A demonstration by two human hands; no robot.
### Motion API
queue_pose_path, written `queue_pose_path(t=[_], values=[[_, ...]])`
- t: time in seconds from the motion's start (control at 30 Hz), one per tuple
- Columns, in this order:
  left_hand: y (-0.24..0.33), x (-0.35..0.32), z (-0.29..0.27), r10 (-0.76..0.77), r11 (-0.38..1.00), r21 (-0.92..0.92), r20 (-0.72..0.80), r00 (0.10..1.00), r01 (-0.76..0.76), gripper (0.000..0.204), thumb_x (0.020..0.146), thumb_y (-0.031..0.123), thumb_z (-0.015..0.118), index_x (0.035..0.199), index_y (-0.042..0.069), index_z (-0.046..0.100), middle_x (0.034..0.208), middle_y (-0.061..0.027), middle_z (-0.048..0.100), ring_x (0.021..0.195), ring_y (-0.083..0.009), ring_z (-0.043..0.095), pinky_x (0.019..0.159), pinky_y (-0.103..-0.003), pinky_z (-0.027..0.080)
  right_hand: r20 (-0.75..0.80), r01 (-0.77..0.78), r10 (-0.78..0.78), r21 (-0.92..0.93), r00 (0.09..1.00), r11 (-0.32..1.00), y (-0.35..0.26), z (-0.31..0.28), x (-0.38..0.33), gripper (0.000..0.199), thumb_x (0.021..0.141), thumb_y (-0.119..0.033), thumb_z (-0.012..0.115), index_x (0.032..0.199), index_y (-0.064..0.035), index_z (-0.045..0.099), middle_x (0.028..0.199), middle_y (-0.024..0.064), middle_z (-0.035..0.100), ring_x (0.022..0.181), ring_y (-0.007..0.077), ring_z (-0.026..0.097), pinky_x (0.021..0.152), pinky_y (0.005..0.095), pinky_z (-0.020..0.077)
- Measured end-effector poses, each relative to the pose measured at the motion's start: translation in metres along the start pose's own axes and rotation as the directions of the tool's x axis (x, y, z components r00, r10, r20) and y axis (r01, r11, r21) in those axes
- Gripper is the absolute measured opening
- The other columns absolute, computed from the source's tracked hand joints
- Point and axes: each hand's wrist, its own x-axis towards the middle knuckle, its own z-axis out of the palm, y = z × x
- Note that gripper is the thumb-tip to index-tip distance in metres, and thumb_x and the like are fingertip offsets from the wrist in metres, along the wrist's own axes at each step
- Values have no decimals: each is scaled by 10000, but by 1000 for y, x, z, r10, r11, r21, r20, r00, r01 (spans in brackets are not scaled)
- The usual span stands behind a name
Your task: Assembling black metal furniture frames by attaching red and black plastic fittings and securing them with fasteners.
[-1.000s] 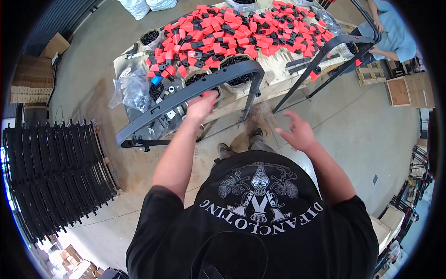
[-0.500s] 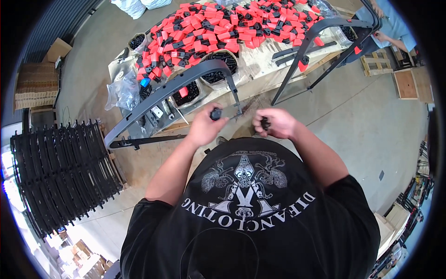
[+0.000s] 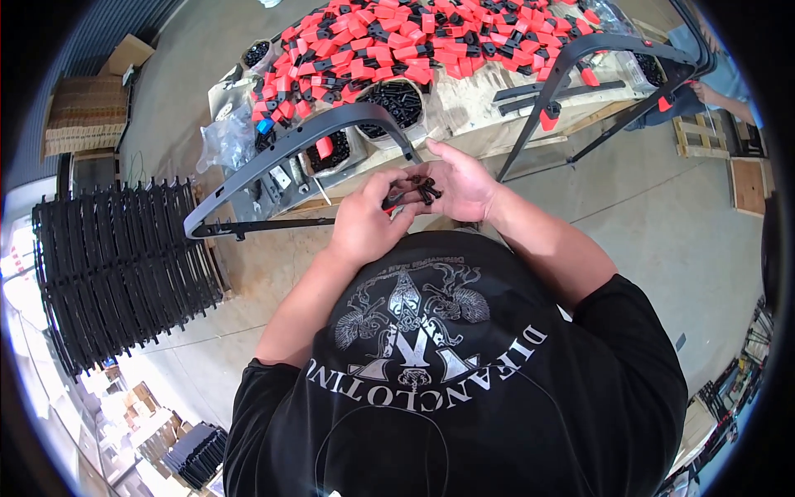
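Observation:
My right hand (image 3: 470, 189) is turned palm up in front of my chest, thumb raised, cupping several small black bolts (image 3: 426, 190). My left hand (image 3: 364, 217) meets it from the left, fingers curled at the bolts. A small black-and-red piece (image 3: 389, 206) shows in the left grip, mostly covered by the fingers. Just beyond my hands, a bent dark-grey tubular frame (image 3: 290, 147) arches over the table's near edge. Its lower black bar (image 3: 281, 224) runs behind my left forearm.
A worktable (image 3: 464, 116) carries a heap of red-and-black plastic pieces (image 3: 397, 41) and tubs of black hardware (image 3: 393, 103). Another grey frame (image 3: 571, 58) stands right. A person's arm (image 3: 720, 101) shows at far right. Stacked black bars (image 3: 124, 273) stand left.
My hands have come together. The right one has turned from loosely curled to palm up, showing the bolts, and the left has moved in to its fingers. The view has shifted slightly.

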Motion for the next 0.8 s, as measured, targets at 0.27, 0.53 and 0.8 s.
queue_pose_path(t=[0.27, 0.53, 0.8], values=[[2, -5, -7, 58, 994, 95, -9, 998, -57, 416, 816, 98, 785, 1186, 87, 596, 1023, -132, 725, 905, -310, 741, 767, -398, 597, -176, 18, -18, -4, 984, 1000, 15, 13, 12, 711, 984, -653, 500, 1190, 10, 649, 1134, 136, 664, 1075, 275, 617, 1005, 456, 466], [-13, -4, -14, 239, 953, 158, 121, 963, -257, 388, 798, 90, 777, 1139, 102, 592, 1013, -100, 728, 863, -305, 728, 715, -404, 579, -300, 53, -52, -7, 952, 999, 27, 34, 19, 662, 992, -602, 525, 1137, 31, 654, 1113, 142, 653, 1077, 277, 603, 987, 455, 469], [-22, 2, -6, 325, 942, 97, -37, 945, -321, 403, 773, 98, 783, 1130, 111, 598, 956, -100, 711, 824, -318, 713, 716, -413, 577, -403, 86, -121, -104, 907, 991, 33, 11, 30, 420, 1015, -428, 570, 1063, -19, 655, 954, 91, 656, 833, 205, 628, 750, 381, 518]])
